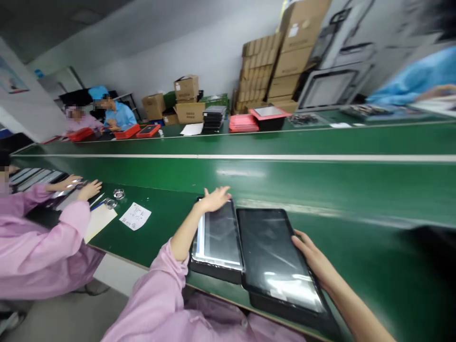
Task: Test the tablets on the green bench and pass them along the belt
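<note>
Two flat, glossy, tablet-sized panels lie side by side on dark bases before me. The left one, a screen panel (221, 232) with bright white strips along its left and lower edges, has my left hand (214, 198) over its top end. The fingers of that hand are stretched out, and contact with the glass is unclear. To the right is a black tablet screen (265, 242), slightly tilted and reflecting light at its lower end. My right hand (310, 254) grips its right edge, thumb on the front; the other fingers are partly hidden.
A handwritten paper note (135, 216) and clear tape rolls (118, 194) lie left on the green bench (167, 209). A co-worker's pink sleeve (67, 228) is beyond them. Across the raised ledge stand red trays (243, 123), a stack of dark panels (213, 118) and cardboard boxes (292, 61).
</note>
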